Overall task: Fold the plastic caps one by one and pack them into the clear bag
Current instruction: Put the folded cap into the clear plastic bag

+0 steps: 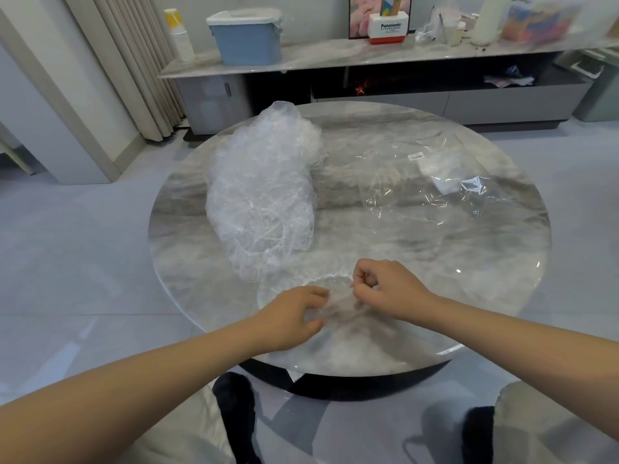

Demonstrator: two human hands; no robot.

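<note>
One thin clear plastic cap [301,286] with a crinkled elastic rim lies spread flat near the front of the round marble table [435,262]. My left hand [291,316] grips its near edge with curled fingers. My right hand [385,289] pinches the cap's right rim between thumb and fingers. A tall heap of crumpled clear caps [261,195] sits on the table's left half, just behind the spread cap. The clear bag [442,185] lies flat and wrinkled on the right half, with a small white label near its far end.
A long marble sideboard [301,60] stands behind the table with a blue lidded bin [248,35], a stack of paper cups [181,35] and a white box [388,26]. Curtains hang at the left. My knees and dark shoes show below the table's front edge.
</note>
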